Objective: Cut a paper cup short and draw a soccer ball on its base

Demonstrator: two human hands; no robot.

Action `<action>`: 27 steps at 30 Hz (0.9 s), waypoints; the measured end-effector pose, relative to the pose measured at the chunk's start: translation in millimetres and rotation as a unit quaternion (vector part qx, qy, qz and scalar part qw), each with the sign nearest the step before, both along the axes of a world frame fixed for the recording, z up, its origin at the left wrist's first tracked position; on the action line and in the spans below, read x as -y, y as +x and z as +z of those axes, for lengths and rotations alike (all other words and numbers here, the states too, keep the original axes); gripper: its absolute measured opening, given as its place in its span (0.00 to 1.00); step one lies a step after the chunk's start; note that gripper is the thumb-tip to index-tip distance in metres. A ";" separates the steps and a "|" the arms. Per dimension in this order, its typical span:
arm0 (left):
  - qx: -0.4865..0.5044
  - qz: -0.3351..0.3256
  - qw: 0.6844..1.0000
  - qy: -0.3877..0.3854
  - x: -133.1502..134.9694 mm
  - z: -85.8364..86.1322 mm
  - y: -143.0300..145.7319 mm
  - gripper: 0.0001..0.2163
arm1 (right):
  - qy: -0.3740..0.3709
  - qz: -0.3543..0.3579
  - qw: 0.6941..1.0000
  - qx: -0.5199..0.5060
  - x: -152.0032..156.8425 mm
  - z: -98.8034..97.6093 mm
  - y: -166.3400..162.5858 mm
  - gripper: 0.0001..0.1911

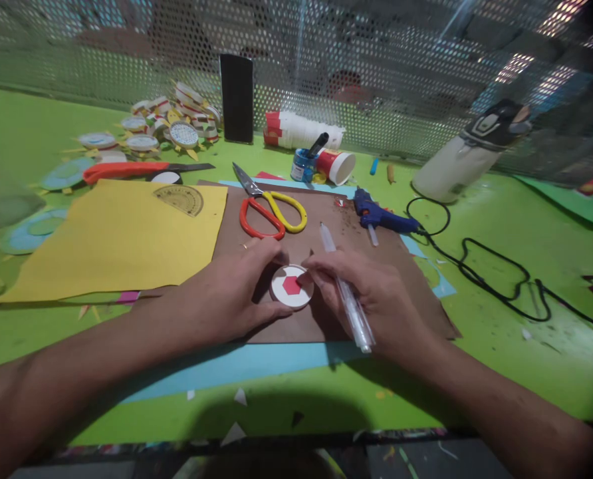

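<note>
My left hand (244, 286) grips the edge of a small round white disc (280, 293) between thumb and fingers, low over brown paper. A red hexagon (291, 285) lies at the middle of the disc. My right hand (363, 283) carries a clear-barrelled pen (351, 306) tucked across its fingers, the tip pointing away from me. The bent fingertips of that hand reach the right side of the disc, touching it near the hexagon. Just beyond the disc rest scissors (271, 209) with one red and one yellow handle, blades spread.
Behind the brown sheet (321, 199) stand a blue paint jar (304, 165), paper cups (306, 130) and a dark phone (237, 98). Yellow paper (127, 246) with a protractor (179, 198) lies left. A corded blue glue gun (381, 216) and a bottle (456, 159) are right.
</note>
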State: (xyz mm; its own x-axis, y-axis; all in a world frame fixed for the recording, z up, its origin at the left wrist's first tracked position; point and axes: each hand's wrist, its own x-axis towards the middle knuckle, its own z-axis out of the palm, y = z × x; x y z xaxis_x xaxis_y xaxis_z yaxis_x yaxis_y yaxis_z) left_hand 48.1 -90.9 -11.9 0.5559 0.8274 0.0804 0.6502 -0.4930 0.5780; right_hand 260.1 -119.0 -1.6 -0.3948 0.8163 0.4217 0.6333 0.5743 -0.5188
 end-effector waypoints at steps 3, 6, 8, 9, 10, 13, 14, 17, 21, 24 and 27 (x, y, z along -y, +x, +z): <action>-0.001 0.001 1.000 -0.003 0.4 0.3 -0.4 0.19 | -0.004 -0.003 1.000 0.001 -0.5 -0.3 -0.4 0.09; 0.000 -0.002 1.000 -0.001 0.0 0.2 -0.4 0.19 | -0.011 -0.002 1.000 0.004 -0.5 0.0 -0.5 0.09; 0.001 -0.001 1.000 0.000 -0.4 0.0 0.0 0.19 | -0.005 -0.002 1.000 0.006 -0.2 0.1 -0.3 0.09; 0.000 0.001 1.000 -0.002 -0.6 -0.1 0.2 0.19 | -0.004 -0.002 1.000 0.007 0.0 0.0 -0.2 0.09; -0.001 0.003 1.000 -0.004 -0.6 -0.2 0.4 0.19 | -0.005 -0.002 1.000 0.008 0.1 -0.1 -0.1 0.09; 0.002 0.004 1.000 -0.006 -0.5 -0.4 0.3 0.20 | -0.008 0.001 1.000 0.005 -0.1 -0.5 0.0 0.09; 0.003 0.003 1.000 -0.005 -0.5 -0.5 0.1 0.20 | -0.008 0.000 1.000 0.004 -0.4 -0.6 -0.1 0.09; 0.005 0.002 1.000 0.000 -0.7 -1.1 -0.5 0.20 | -0.006 -0.003 1.000 0.007 -1.5 -0.6 -0.5 0.09; 0.003 0.003 1.000 -0.003 -1.3 -1.6 -0.1 0.19 | -0.005 -0.001 1.000 0.007 -1.8 -0.7 -1.2 0.08; 0.003 0.002 1.000 0.000 -1.2 -1.2 0.4 0.19 | -0.001 -0.001 1.000 0.007 -1.1 -0.5 -0.7 0.08; 0.005 -0.001 1.000 0.002 -0.8 -0.9 0.6 0.19 | 0.024 -0.018 1.000 0.000 -0.4 0.6 1.6 0.07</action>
